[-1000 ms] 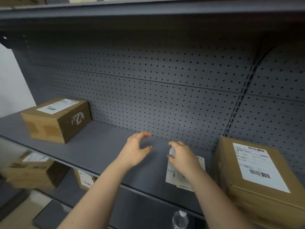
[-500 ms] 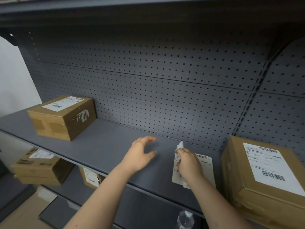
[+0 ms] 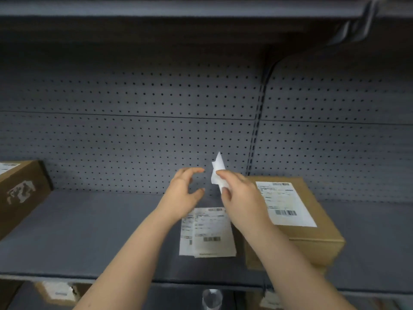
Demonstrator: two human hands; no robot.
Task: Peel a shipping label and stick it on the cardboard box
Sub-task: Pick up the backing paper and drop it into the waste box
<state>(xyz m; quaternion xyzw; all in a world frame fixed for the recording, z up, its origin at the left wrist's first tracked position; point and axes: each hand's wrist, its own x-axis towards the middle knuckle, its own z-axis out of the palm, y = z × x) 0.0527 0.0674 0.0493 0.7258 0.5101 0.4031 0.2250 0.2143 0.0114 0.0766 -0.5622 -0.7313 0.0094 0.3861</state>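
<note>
Peeling is what's going on here, as far as I can judge. The right hand point(image 3: 240, 193) is raised above the shelf point(image 3: 89, 231) and has a small crumpled white piece of paper point(image 3: 217, 170) pinched between thumb and fingertips, sticking up in front of the pegboard back wall point(image 3: 134, 130). Can't tell whether that's the label itself or just a strip of backing, it's too curled and blurry to read. The left hand point(image 3: 181, 195) sits right beside it, half open, fingers curved like a claw, holding nothing, thumb and forefinger apart and aimed at the paper. Down on the shelf under both wrists there's a stack of label sheets point(image 3: 207, 233) lying flat, printed side up, barcode visible. Just to the right of that, nearly touching the right forearm, is a cardboard box point(image 3: 297, 233) that already has a shipping label across its top. Another box point(image 3: 20, 193) sits well off at the left edge, also with something white on top. So my guess is we're mid-peel and nothing new is stuck down yet. Next move probably needs the left hand to close on the free edge of that paper and pull the layers apart, keeping the sticky side from folding onto itself, then carry it to whichever box is meant.
</note>
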